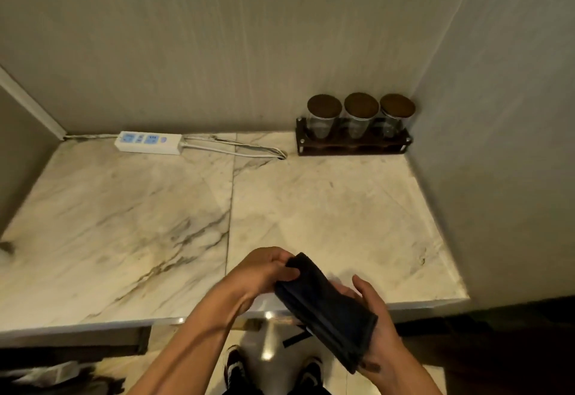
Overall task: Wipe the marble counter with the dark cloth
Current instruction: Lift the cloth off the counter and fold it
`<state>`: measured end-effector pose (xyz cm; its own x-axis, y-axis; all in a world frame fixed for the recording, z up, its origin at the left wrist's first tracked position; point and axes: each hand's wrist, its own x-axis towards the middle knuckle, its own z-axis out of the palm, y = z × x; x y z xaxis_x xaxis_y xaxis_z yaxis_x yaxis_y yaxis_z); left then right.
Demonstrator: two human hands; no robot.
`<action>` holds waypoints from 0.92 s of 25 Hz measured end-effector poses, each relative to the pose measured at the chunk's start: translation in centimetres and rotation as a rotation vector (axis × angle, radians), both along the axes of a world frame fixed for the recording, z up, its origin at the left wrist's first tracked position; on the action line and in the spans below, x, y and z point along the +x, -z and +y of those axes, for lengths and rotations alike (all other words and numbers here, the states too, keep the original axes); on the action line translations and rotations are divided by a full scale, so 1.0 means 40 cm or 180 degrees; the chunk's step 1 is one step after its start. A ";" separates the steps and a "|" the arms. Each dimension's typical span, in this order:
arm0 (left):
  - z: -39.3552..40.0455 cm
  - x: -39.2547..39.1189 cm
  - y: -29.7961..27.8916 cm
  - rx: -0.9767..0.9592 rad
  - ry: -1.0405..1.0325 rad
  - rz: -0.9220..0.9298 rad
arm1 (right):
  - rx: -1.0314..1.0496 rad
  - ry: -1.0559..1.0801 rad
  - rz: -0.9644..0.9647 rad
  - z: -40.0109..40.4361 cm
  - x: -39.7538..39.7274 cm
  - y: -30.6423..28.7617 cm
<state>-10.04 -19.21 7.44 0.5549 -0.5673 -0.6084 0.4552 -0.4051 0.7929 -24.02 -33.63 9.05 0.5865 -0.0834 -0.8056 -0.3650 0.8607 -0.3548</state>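
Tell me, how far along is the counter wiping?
Hardly begun. Done: the dark cloth is picked up and folded. In hand: the left hand pinches its far end and the right hand cradles the rest, held above the counter's front edge. Left: the whole marble counter, including around the power strip and the jar rack at the back.

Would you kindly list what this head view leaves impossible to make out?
- Contents of the three cork-lidded glass jars: too small and dim.
- Markings on the white power strip: too small.
- Underside of the folded dark cloth: hidden by the right hand; the left hand pinches its far end.
- Blurred dark object: cut off by the left edge.
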 end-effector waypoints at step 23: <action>0.410 0.136 0.163 0.1312 -0.1319 -0.0444 | -0.4403 -0.3165 -0.0479 0.309 0.631 0.171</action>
<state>-4.59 -2.82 0.92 0.7700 -0.0194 -0.6378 0.5438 -0.5030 0.6718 1.24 -21.25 2.21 0.8985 -0.2023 -0.3896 -0.4261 -0.6153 -0.6632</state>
